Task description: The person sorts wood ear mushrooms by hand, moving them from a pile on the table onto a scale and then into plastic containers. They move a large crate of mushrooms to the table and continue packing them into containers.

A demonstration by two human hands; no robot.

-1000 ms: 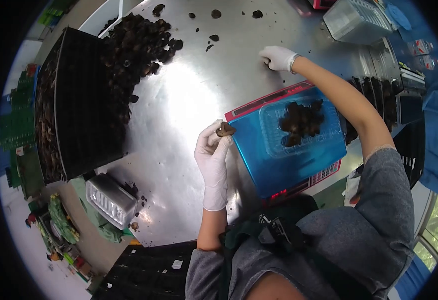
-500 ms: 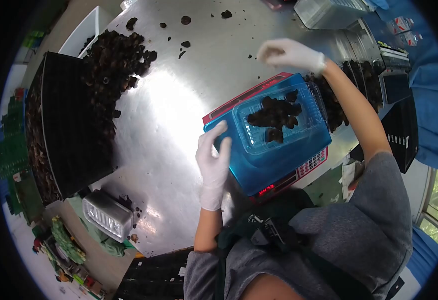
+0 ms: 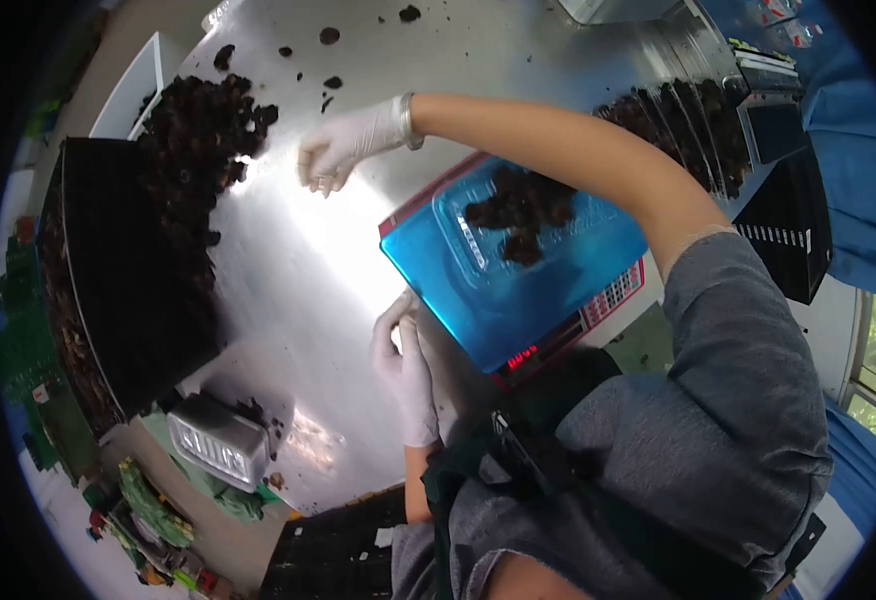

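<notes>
My right hand (image 3: 350,150), in a white glove, reaches across the table close to a heap of dark brown mushroom-like pieces (image 3: 193,130). Its fingers are bent and a little apart, with nothing visible in them. Beside the near left edge of the blue-topped scale (image 3: 458,300) is my left hand (image 3: 405,375), also gloved, its fingers loosely bent and thumb apart. On the scale sits a clear plastic tray (image 3: 450,225) holding several dark pieces (image 3: 518,210); my right forearm partly covers its far side. Red digits glow on the scale's display (image 3: 522,358).
A large black crate (image 3: 138,280) leans at the left by the heap. Stacked clear trays (image 3: 220,440) stand at the near left corner. More dark pieces (image 3: 693,130) lie behind plastic at the right. Loose bits (image 3: 330,36) dot the far metal table.
My right hand has swung left from beyond the scale toward the heap. My left hand has drawn back and down from the scale's corner. The view has shifted slightly.
</notes>
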